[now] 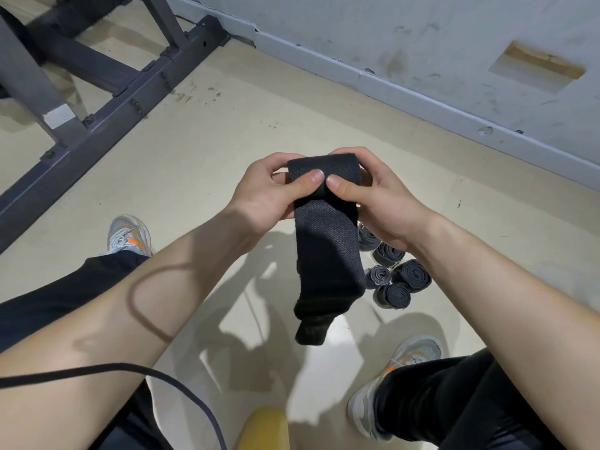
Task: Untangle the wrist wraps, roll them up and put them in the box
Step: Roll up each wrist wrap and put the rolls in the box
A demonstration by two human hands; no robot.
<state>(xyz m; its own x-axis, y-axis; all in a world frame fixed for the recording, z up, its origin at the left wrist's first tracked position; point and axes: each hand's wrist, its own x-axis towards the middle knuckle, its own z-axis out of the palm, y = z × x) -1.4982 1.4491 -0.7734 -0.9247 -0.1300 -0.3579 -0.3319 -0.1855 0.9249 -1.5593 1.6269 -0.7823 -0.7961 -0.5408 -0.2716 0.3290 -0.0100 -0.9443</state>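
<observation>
A black wrist wrap (328,241) hangs in front of me, its top end curled into a partial roll between my hands. My left hand (269,193) grips the roll's left side, thumb pressed on the front. My right hand (373,196) grips the right side, its thumb beside the left one. The wrap's loose tail drops toward the floor and ends in a dark folded tip. Several rolled dark wraps (394,277) lie on the floor under my right wrist. No box is in view.
A dark metal gym frame (107,102) crosses the floor at upper left. A grey wall base (422,92) runs along the upper right. My feet in grey shoes (130,235) (402,378) flank the wraps. A black cable (181,391) and a yellow object (263,430) lie at the bottom.
</observation>
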